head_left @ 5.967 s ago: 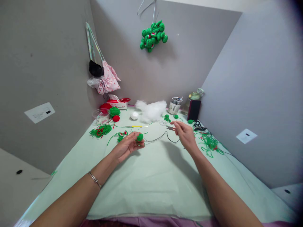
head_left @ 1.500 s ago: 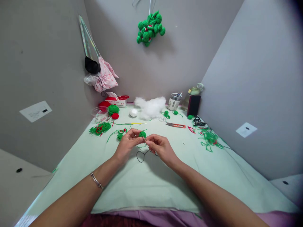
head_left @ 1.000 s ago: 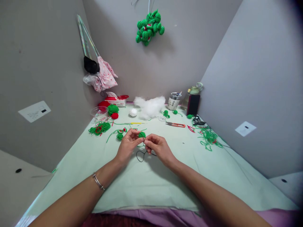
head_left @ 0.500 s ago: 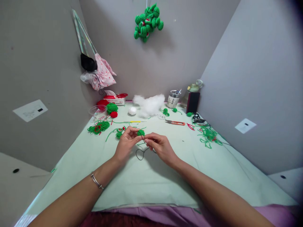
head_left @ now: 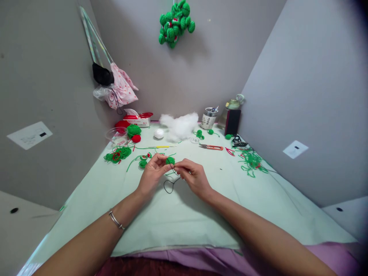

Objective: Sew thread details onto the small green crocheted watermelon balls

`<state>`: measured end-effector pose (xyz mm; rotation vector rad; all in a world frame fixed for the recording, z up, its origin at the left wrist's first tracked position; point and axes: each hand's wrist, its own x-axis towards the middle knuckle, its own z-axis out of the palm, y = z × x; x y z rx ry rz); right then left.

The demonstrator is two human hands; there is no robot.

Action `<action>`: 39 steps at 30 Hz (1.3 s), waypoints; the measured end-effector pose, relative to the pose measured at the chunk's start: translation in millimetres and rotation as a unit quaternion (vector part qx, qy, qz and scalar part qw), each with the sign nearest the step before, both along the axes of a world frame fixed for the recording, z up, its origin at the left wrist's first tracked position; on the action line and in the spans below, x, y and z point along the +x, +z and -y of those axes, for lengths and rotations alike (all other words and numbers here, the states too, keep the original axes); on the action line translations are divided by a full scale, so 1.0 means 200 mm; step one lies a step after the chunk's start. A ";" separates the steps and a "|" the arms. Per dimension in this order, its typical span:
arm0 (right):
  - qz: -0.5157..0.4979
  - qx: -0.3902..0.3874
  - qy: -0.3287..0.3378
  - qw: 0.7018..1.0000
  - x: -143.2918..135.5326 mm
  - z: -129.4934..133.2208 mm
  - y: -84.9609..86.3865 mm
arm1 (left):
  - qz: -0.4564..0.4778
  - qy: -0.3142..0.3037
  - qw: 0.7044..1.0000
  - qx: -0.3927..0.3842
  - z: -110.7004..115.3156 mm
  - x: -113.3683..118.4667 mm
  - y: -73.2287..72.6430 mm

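Between the thumb and fingers of my left hand [head_left: 153,171] is a small green crocheted ball [head_left: 170,160]. A dark thread [head_left: 169,186] runs across the front of the ball and hangs in a loop below it. My right hand [head_left: 192,175] is closed in a pinch at the ball's right side, with the thread at its fingertips. Whether a needle is in that pinch is too small to tell. Just left of my left hand lie green crocheted pieces [head_left: 143,164] with red and white bits.
Behind my hands lie a yellow-handled crochet hook [head_left: 163,147], orange thread snips [head_left: 213,147] and white stuffing [head_left: 181,127]. Green yarn scraps lie left [head_left: 118,154] and right [head_left: 252,164]. A pen can [head_left: 208,119], a phone [head_left: 232,122] and a tissue box [head_left: 137,120] stand at the back.
The whole view has shifted slightly. My right fingertips are a little lower against the ball, and the dark thread now crosses its front. Both hands keep their holds.
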<state>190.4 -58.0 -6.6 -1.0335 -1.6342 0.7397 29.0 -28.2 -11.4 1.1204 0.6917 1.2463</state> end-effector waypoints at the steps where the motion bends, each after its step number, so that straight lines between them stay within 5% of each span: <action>1: -0.016 -0.009 0.002 1.000 0.00 0.00 0.00 | 0.000 -0.002 1.000 0.003 0.00 0.00 0.00; 9: -0.073 -0.145 0.045 0.986 -0.03 0.00 0.04 | -0.047 0.021 0.998 0.046 0.00 -0.01 0.01; 16: -0.142 -0.165 0.095 0.971 -0.01 -0.02 0.05 | -0.093 0.013 0.994 0.063 -0.01 -0.01 -0.01; 22: 0.073 -0.038 -0.007 0.997 0.08 -0.02 0.10 | -0.132 -0.016 0.989 0.058 -0.01 -0.01 -0.03; 27: 0.090 0.000 -0.002 0.996 0.07 -0.03 0.10 | -0.153 -0.061 0.983 0.078 0.01 -0.01 -0.03; 31: -0.048 -0.009 -0.055 0.997 0.17 -0.10 0.15 | -0.187 -0.078 0.975 0.087 0.01 -0.02 -0.01; 33: -0.196 -0.024 -0.100 0.975 0.32 -0.14 0.21 | -0.203 -0.085 0.972 0.079 0.00 -0.03 0.01; 35: -0.352 -0.062 -0.073 0.931 0.52 -0.16 0.29 | -0.213 -0.093 0.970 0.073 0.00 -0.04 0.02; 39: -0.415 -0.027 -0.062 0.907 0.83 -0.13 0.42 | -0.225 -0.099 0.966 0.075 -0.02 -0.06 0.03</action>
